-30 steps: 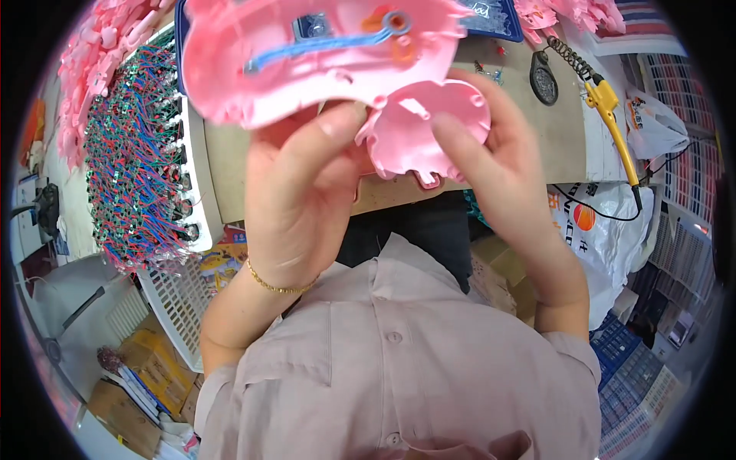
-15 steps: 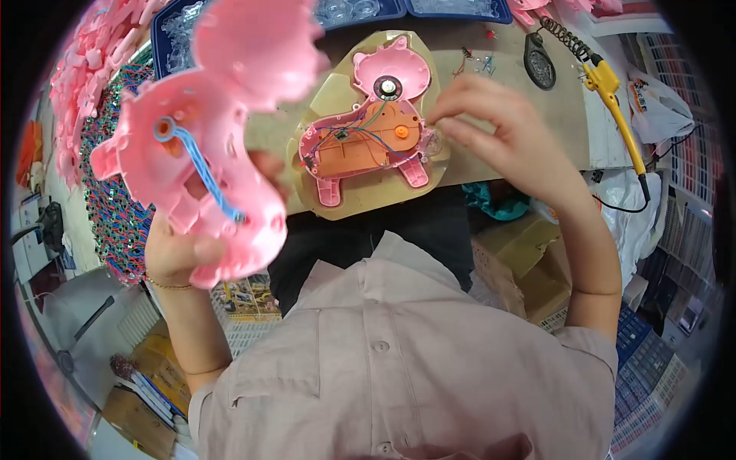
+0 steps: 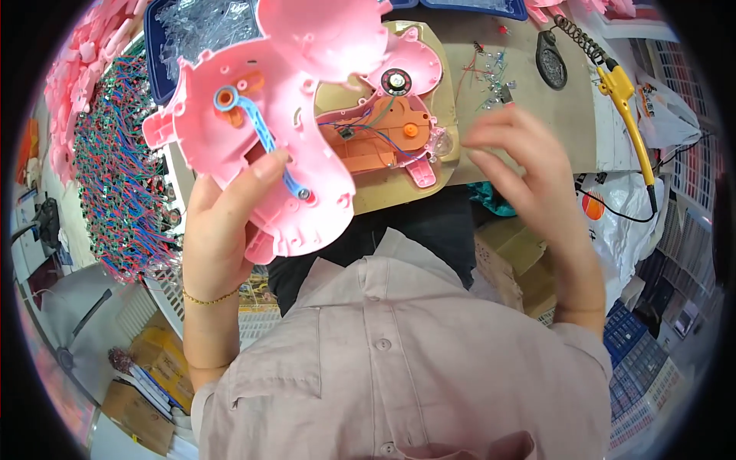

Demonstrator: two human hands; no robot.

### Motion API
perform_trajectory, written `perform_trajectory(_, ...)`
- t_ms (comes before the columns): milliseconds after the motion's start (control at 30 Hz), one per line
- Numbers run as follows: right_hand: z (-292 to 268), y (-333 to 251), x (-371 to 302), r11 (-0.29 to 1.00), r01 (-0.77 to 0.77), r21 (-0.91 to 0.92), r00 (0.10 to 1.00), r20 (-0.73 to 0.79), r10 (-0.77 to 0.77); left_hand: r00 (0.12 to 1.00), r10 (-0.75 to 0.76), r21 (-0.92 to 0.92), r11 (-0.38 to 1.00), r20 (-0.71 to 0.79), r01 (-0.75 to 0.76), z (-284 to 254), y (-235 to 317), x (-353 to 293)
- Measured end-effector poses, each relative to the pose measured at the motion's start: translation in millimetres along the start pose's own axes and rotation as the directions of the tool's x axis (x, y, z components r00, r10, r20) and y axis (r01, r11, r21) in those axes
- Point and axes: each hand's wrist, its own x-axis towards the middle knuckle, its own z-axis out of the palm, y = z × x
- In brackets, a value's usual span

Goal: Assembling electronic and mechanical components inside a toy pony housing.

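Note:
My left hand (image 3: 218, 230) grips a pink plastic toy shell half (image 3: 318, 203), shaped like an animal, with its hollow inside facing up. A blue lever arm (image 3: 261, 126) lies across that hollow, and my left thumb presses near its middle. Beyond, partly covered by the held shell, the matching pink half (image 3: 414, 65) rests in a tan holder (image 3: 441, 172). It carries an orange housing (image 3: 376, 149), a round black speaker (image 3: 396, 81) and thin coloured wires. My right hand (image 3: 533, 165) hovers right of the holder, thumb and fingers apart, with nothing visible in it.
Small wired components (image 3: 491, 77) lie scattered on the table beside a black oval stand (image 3: 550, 65). A yellow soldering iron (image 3: 630, 119) hangs at the right. Blue trays (image 3: 157, 54) of clear parts stand behind. Bundled wires (image 3: 123, 176) and pink pieces (image 3: 73, 100) crowd the left.
My left hand has brought the shell half rightward, so it now overlaps the holder, and the thumb has come onto the blue lever. My right hand has drawn back slightly to the right.

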Motion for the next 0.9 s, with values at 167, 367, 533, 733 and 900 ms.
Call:
perform_trajectory(167, 41.7, -15.9, -19.3, 0.961, -0.07, -0.268, 0.984, -0.176, 0.022, 0.998, 0.044, 0.06, 0.997, 0.039, -0.046, 4.1, 0.5, 14.4)
perform_trajectory(367, 38.8, -11.9, -14.0, 0.951, 0.042, -0.306, 0.963, -0.241, -0.12, 0.98, -0.131, 0.233, 0.968, 0.149, 0.094, 13.1, 1.9, 19.7)
perform_trajectory(533, 42.7, -13.1, -16.7, 0.928, 0.069, -0.366, 0.989, -0.099, -0.113, 0.98, -0.13, 0.179, 0.978, 0.148, 0.103, 8.5, 0.2, 18.9)
perform_trajectory(733, 60.9, -22.4, -31.6, 0.954, -0.087, -0.288, 0.967, -0.255, 0.011, 0.986, -0.097, 0.172, 0.982, 0.137, 0.072, 13.2, -0.5, 22.0)
perform_trajectory(900, 60.0, -11.8, -32.0, 0.988, -0.014, -0.156, 0.96, -0.279, -0.031, 0.989, -0.077, 0.232, 0.972, 0.123, 0.047, 14.4, 1.7, 21.6)
